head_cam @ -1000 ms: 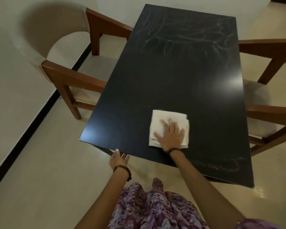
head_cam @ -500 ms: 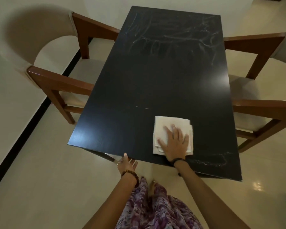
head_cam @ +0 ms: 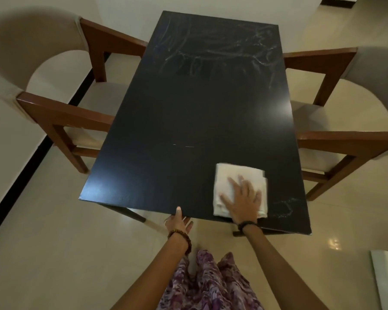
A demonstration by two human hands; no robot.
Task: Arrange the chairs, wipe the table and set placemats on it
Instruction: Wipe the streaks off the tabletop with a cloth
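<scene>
Black table between two armchairs (cloth near edge)

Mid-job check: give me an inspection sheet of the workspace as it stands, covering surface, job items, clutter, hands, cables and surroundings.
Surface: black table, whitish streaks at the far end and near the near right corner.
Job's things: folded white cloth flat on the table near the near right corner; chair on the left and chair on the right drawn up to the long sides; placemats, nothing seen.
Clutter: nothing seen on the tabletop besides the cloth.
Hands: right hand pressed flat on the cloth, fingers spread; left hand holds the near table edge, thumb on top.
Cables: nothing seen.
Surroundings: pale glossy floor; a dark strip along the left wall's base.
</scene>
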